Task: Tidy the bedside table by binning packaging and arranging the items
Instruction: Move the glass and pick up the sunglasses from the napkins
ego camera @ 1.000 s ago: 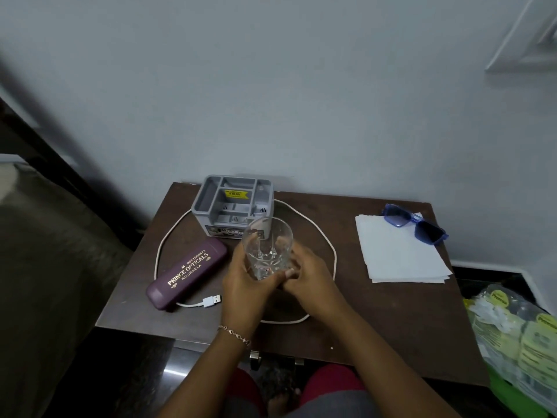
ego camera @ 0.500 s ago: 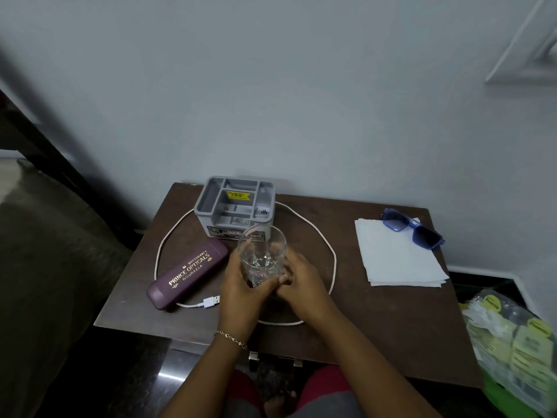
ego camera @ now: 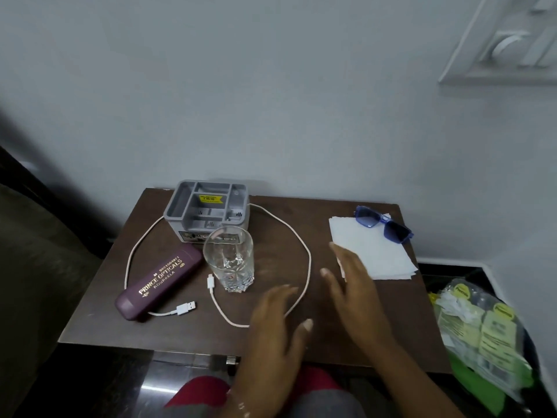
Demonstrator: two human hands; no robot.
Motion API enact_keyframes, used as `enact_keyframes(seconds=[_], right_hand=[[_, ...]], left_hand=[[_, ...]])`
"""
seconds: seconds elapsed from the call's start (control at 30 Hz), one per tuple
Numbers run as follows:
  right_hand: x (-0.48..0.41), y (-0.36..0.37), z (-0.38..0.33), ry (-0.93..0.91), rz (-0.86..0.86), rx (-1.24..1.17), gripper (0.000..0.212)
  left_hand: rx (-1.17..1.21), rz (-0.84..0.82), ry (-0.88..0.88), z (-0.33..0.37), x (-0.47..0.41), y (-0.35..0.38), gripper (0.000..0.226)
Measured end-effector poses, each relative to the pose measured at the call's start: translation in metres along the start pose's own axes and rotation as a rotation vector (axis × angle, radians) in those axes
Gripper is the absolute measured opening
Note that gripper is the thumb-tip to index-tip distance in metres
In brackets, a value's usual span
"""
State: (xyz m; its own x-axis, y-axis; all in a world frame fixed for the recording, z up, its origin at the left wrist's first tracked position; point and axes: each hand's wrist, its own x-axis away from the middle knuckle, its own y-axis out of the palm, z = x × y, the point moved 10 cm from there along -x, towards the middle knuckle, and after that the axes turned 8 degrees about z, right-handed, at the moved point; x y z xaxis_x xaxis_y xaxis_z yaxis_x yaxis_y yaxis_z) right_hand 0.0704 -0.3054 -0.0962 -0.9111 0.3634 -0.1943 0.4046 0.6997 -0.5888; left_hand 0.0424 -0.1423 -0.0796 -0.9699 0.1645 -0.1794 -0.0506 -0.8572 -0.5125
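Note:
An empty clear glass (ego camera: 229, 260) stands upright on the brown bedside table (ego camera: 316, 218), in front of a grey organiser box (ego camera: 208, 206). A purple spectacle case (ego camera: 158, 283) lies to its left. A white USB cable (ego camera: 303, 254) loops around the glass and box. White paper napkins (ego camera: 376, 251) lie at the right with blue sunglasses (ego camera: 382, 224) on their far corner. My left hand (ego camera: 275, 330) hovers right of the glass with fingers spread, holding nothing. My right hand (ego camera: 351, 282) is open, its fingertips over the napkins' near-left corner.
A bin with a green liner holds clear plastic packaging with yellow labels (ego camera: 482, 333) at the table's right. A dark bed frame (ego camera: 36, 206) runs along the left. The wall stands directly behind the table. Red-clad knees (ego camera: 205, 390) show below the front edge.
Both hands have let go of the glass, which now stands on the table. The left hand drew back to the right; the right hand moved right to the napkins.

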Motion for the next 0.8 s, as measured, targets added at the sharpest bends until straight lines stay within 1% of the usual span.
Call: enact_keyframes(seconds=[0.03, 0.1, 0.17, 0.2, 0.3, 0.43, 0.53, 0.67, 0.8], right_hand=[[-0.003, -0.013, 0.010, 0.018, 0.029, 0.070, 0.047], [-0.010, -0.034, 0.031, 0.045, 0.040, 0.279, 0.047], [-0.013, -0.048, 0.052, 0.074, 0.010, 0.500, 0.047], [-0.013, -0.052, 0.062, 0.090, -0.020, 0.571, 0.047], [-0.006, -0.050, 0.082, 0.115, -0.129, 0.640, 0.047], [-0.001, -0.047, 0.083, 0.078, -0.163, 0.715, 0.048], [0.008, -0.045, 0.078, 0.066, -0.156, 0.719, 0.048], [0.024, -0.038, 0.071, 0.060, -0.157, 0.738, 0.049], [0.032, -0.027, 0.068, 0.063, -0.162, 0.735, 0.050]], left_hand=[[-0.128, -0.105, 0.122, 0.014, -0.005, 0.022, 0.052], [-0.347, -0.231, 0.271, 0.028, -0.021, 0.063, 0.058], [-0.487, -0.327, 0.345, 0.031, -0.036, 0.099, 0.062], [-0.534, -0.364, 0.367, 0.030, -0.042, 0.114, 0.064], [-0.670, -0.434, 0.420, 0.018, -0.051, 0.142, 0.067], [-0.723, -0.455, 0.401, -0.002, -0.042, 0.143, 0.067], [-0.806, -0.406, 0.455, -0.002, -0.035, 0.131, 0.070], [-0.864, -0.425, 0.505, -0.001, -0.031, 0.120, 0.075], [-0.875, -0.404, 0.451, -0.006, -0.033, 0.106, 0.073]])
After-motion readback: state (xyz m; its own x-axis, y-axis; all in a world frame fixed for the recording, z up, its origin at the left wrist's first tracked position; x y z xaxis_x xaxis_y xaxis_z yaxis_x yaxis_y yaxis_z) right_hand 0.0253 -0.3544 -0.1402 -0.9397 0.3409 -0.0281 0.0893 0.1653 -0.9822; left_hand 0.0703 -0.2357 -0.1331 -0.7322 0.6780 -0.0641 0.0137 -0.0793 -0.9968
